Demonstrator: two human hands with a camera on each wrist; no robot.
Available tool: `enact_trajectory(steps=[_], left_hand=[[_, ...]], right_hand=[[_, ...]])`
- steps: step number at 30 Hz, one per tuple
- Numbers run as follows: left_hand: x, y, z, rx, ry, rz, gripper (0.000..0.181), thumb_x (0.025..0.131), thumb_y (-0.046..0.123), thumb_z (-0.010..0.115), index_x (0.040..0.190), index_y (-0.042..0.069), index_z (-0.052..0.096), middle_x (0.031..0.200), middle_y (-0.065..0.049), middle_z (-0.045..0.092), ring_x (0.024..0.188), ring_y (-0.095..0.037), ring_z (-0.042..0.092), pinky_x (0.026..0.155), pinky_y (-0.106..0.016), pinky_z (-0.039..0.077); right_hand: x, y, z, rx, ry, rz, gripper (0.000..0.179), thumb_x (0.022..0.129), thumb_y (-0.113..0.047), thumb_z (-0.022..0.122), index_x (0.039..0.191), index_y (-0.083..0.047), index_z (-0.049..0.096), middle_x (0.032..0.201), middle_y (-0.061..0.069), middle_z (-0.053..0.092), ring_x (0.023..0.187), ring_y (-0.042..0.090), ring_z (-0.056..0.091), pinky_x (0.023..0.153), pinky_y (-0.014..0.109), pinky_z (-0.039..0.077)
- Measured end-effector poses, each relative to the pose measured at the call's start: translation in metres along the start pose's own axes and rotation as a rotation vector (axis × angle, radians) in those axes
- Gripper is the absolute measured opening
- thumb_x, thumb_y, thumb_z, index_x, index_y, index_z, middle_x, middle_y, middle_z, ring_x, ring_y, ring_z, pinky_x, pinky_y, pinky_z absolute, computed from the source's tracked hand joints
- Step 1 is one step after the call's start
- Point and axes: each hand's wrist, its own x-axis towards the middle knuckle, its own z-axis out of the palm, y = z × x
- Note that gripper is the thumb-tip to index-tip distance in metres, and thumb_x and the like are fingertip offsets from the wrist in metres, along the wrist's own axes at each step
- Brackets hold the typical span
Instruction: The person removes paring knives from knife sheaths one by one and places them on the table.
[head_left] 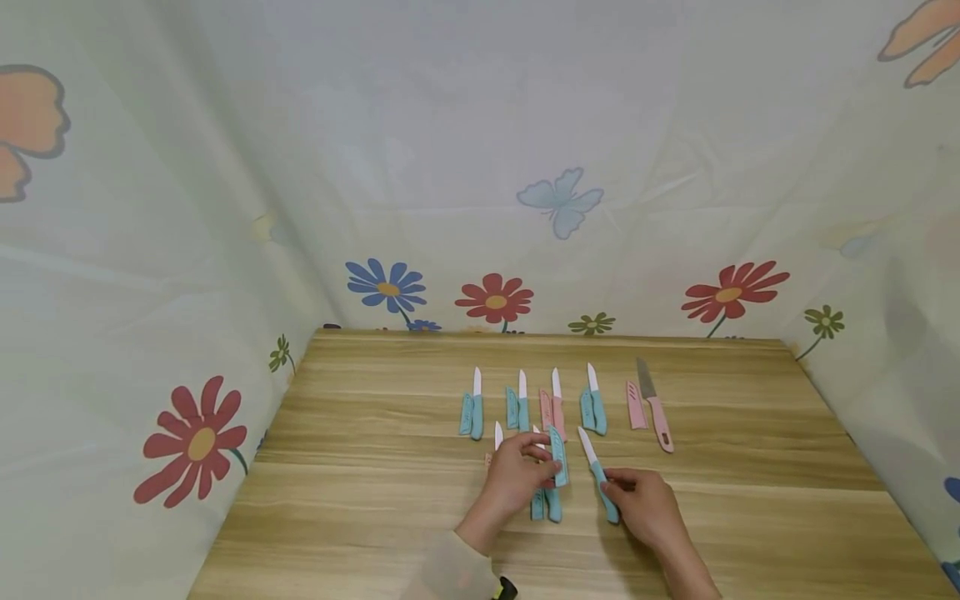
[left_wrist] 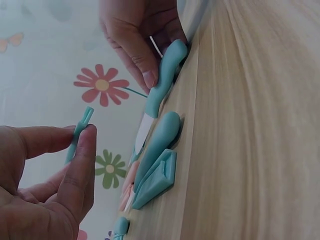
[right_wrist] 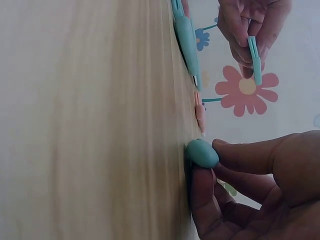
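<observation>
My left hand (head_left: 517,473) pinches a teal blade sheath (head_left: 558,457) between thumb and fingers, raised above the table. In the left wrist view the sheath (left_wrist: 80,131) shows edge-on. My right hand (head_left: 643,502) grips the teal handle of a paring knife (head_left: 606,493), its white blade bare and pointing away toward the back. The right wrist view shows that handle (right_wrist: 202,153) end-on, low over the wood. Below the left hand lies another teal knife (head_left: 553,505) with its teal sheath (head_left: 537,505) beside it. The left hand partly hides further knives under it.
Behind the hands, a row of white-bladed knives (head_left: 477,415) lies on the wooden table (head_left: 360,500), each with a sheath beside it. At the row's right end is a pink-handled knife (head_left: 660,423) with a grey blade, next to a pink sheath (head_left: 636,406). Flower-printed curtains (head_left: 450,167) surround the table.
</observation>
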Motion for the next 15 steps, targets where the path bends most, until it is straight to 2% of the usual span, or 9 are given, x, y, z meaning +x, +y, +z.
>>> enact_trajectory(steps=[7, 15], left_hand=[[-0.003, 0.0, 0.004, 0.064, 0.0, 0.007, 0.036, 0.087, 0.002, 0.079, 0.121, 0.005, 0.069, 0.092, -0.003, 0.067, 0.06, -0.011, 0.067, 0.064, -0.032, 0.065], [-0.005, -0.001, 0.012, 0.12, -0.02, 0.052, 0.036, 0.087, 0.0, 0.078, 0.122, 0.001, 0.069, 0.089, -0.002, 0.065, 0.062, -0.01, 0.068, 0.059, -0.028, 0.063]], right_hand=[[0.001, -0.002, 0.0, -0.042, 0.02, -0.027, 0.027, 0.093, -0.016, 0.072, 0.116, -0.002, 0.078, 0.092, 0.005, 0.076, 0.085, 0.018, 0.063, 0.071, 0.031, 0.049], [0.001, -0.004, 0.001, -0.063, 0.029, -0.022, 0.028, 0.092, -0.016, 0.072, 0.116, -0.001, 0.077, 0.091, 0.005, 0.076, 0.083, 0.018, 0.063, 0.068, 0.032, 0.048]])
